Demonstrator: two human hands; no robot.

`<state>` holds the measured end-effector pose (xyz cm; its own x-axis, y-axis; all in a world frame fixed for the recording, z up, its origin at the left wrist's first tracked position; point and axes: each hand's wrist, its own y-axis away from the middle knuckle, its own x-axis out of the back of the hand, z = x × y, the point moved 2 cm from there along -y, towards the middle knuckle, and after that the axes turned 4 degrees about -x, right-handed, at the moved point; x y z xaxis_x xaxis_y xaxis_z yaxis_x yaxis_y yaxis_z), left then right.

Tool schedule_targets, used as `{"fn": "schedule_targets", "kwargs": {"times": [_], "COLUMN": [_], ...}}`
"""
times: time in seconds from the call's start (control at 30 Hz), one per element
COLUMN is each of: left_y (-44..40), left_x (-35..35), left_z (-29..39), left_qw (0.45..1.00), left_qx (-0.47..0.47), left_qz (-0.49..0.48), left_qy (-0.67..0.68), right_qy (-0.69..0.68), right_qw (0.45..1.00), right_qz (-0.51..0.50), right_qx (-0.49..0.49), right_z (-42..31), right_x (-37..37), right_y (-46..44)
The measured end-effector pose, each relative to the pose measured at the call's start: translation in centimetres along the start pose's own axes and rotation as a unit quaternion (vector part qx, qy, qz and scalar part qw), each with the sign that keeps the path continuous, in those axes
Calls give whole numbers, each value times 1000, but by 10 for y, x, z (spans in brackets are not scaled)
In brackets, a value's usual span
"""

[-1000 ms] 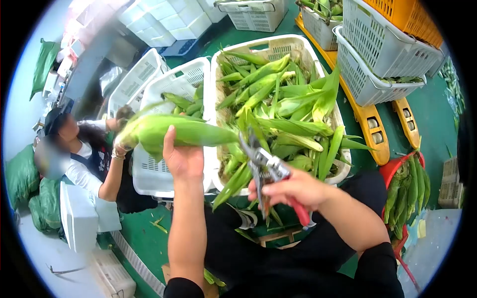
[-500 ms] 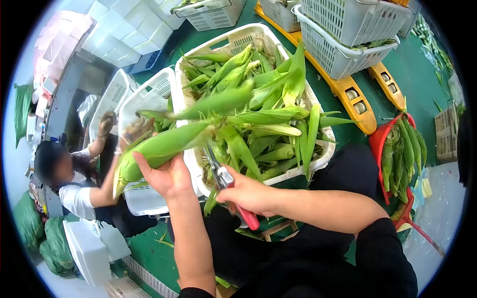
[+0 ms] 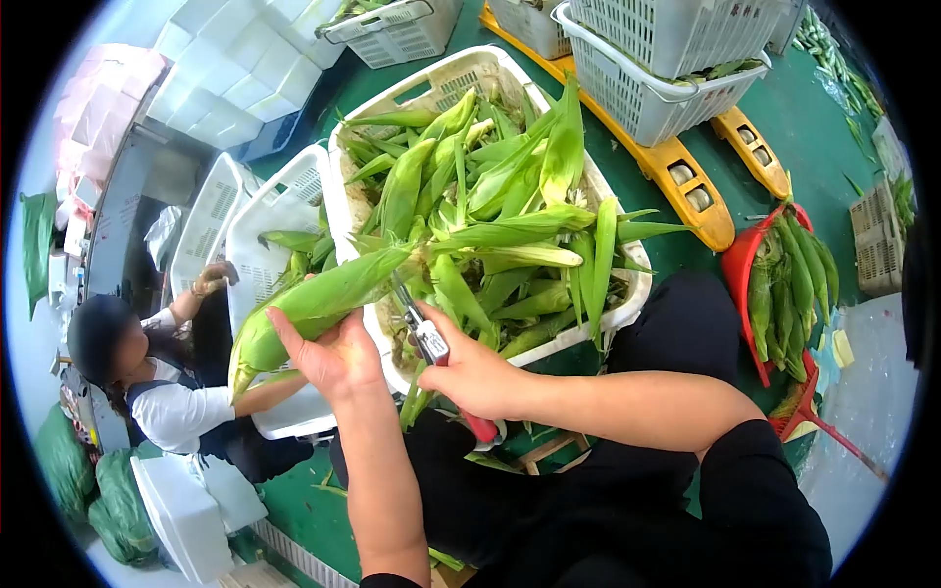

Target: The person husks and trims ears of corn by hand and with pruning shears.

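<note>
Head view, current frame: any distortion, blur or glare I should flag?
Head view: fisheye, black corners, edges bowed near the rim; head view: white foam boxes look washed out at upper left; head view: a co-worker's head is smeared, while the held corn ear and pruning shears look fairly clear.

Bulging green sacks (image 3: pixel 120 510) sit beside a white foam box (image 3: pixel 181 514).

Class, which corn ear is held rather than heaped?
The corn ear in the left hand, stem end near the shears; those in the large crate lie heaped.
</note>
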<state>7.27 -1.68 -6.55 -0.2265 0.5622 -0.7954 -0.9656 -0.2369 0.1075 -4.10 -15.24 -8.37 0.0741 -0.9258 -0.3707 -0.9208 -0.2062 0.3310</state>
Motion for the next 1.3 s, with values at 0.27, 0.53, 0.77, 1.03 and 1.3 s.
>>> {"fn": "schedule_targets", "kwargs": {"times": [0.27,0.53,0.77,1.03,1.3], "left_y": [-2,9,7,8,6], "left_x": [1,-1,-1,-5,-5], "left_z": [2,-4,1,23,23], "left_qw": [999,995,986,850,815], "left_qx": [-22,-46,-2,-76,-74], "left_qz": [11,-43,-143,-507,-556], "left_qy": [-34,-77,-81,-119,-149], "right_qy": [20,-21,-60,-88,-95], "right_qw": [1000,999,993,983,988], "right_qz": [15,-10,-75,-141,-102], "right_qx": [16,-48,-71,-82,-60], "right_z": [8,-26,-36,-25,-13], "right_x": [-4,21,33,36,33], "right_y": [-2,-3,2,12,4]}}
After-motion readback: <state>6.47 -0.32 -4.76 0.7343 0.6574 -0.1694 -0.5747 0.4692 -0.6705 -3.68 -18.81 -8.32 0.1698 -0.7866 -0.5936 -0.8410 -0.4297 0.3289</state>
